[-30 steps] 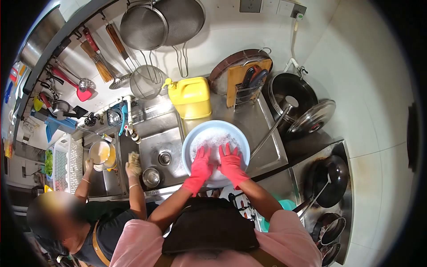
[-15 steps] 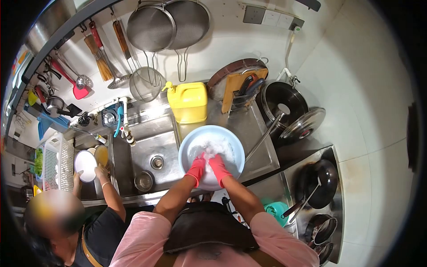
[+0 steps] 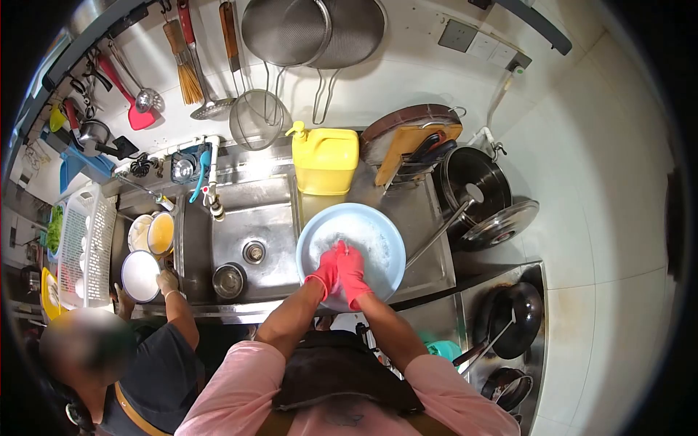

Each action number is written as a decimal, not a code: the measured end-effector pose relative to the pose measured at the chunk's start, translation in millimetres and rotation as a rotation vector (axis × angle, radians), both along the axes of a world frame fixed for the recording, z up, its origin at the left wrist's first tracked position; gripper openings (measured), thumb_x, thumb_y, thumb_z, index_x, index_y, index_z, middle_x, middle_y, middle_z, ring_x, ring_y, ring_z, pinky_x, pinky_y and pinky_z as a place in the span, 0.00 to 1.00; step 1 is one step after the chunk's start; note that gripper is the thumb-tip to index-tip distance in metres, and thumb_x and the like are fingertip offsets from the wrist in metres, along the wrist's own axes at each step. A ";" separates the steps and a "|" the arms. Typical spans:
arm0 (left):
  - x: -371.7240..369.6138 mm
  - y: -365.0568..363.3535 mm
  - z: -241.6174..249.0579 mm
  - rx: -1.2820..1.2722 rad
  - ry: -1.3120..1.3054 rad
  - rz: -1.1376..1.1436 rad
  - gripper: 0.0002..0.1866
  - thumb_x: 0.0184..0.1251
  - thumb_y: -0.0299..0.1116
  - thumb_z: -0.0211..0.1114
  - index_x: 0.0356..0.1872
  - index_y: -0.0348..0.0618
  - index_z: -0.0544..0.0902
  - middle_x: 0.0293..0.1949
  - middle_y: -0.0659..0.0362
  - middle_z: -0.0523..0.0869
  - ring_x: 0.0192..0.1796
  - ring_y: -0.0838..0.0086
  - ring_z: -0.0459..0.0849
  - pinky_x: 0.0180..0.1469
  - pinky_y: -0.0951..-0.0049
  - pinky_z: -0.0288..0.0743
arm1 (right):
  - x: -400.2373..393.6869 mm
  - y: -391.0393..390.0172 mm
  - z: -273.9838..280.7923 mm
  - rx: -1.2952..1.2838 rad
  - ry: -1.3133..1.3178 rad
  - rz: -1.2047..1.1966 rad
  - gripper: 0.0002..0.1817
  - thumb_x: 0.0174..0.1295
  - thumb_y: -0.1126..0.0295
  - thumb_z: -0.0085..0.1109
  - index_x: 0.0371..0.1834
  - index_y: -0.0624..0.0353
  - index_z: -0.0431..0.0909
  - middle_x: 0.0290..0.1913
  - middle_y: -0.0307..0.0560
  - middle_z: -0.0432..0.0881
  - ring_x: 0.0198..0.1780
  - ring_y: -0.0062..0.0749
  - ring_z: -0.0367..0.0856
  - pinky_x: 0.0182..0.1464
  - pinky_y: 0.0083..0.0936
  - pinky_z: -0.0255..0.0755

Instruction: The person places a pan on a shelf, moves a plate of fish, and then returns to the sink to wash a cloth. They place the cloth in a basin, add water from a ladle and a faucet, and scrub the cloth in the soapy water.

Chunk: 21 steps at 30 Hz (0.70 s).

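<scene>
Pink gloves cover both of my hands, which are over the soapy water inside a light blue basin. My left hand touches my right hand near the basin's middle. The fingers of both are bent together; whether they hold anything among the suds is hidden. The basin stands on the steel counter right of a sink. Behind the basin is a yellow jug with a pump top.
At left a co-worker holds a white bowl beside a white dish rack. A metal bowl sits in the sink. Right are a ladle, a large pot, a lid and a wok.
My hands have come together in the basin; before, they were slightly apart. The whole view has shifted. The co-worker's bowl has moved away from the yellow bowl, toward the co-worker.
</scene>
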State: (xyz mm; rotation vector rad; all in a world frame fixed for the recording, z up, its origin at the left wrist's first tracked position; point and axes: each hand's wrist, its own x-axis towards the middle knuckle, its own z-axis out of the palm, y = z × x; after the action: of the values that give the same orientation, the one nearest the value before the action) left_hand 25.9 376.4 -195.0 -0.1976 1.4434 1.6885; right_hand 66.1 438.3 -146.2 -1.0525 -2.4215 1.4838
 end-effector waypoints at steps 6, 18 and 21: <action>-7.2 -14.6 -32.8 -0.333 0.021 0.009 0.21 0.69 0.51 0.62 0.42 0.39 0.82 0.31 0.58 0.83 0.32 0.66 0.80 0.36 0.61 0.75 | -2.8 44.0 17.4 0.455 -0.274 0.211 0.25 0.69 0.47 0.46 0.44 0.56 0.84 0.40 0.60 0.85 0.44 0.59 0.83 0.49 0.50 0.75; 40.8 9.9 22.0 -0.843 0.552 0.339 0.42 0.59 0.43 0.72 0.69 0.32 0.62 0.51 0.49 0.82 0.49 0.63 0.83 0.51 0.64 0.78 | 20.3 31.7 -97.2 -0.024 -0.188 -0.187 0.28 0.67 0.50 0.55 0.55 0.68 0.75 0.50 0.63 0.83 0.50 0.50 0.83 0.54 0.42 0.75; 33.5 14.8 -15.5 -0.258 0.041 0.686 0.41 0.62 0.47 0.70 0.68 0.32 0.64 0.52 0.47 0.82 0.50 0.60 0.83 0.52 0.62 0.78 | 29.6 14.7 -32.3 -0.398 0.039 -0.105 0.30 0.64 0.48 0.60 0.53 0.67 0.77 0.42 0.54 0.84 0.41 0.36 0.82 0.45 0.31 0.77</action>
State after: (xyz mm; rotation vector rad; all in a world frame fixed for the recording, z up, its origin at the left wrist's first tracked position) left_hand 59.3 391.3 -210.5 -0.8878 1.7431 2.0282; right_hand 95.7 453.0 -178.5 -1.1823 -2.0545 1.9773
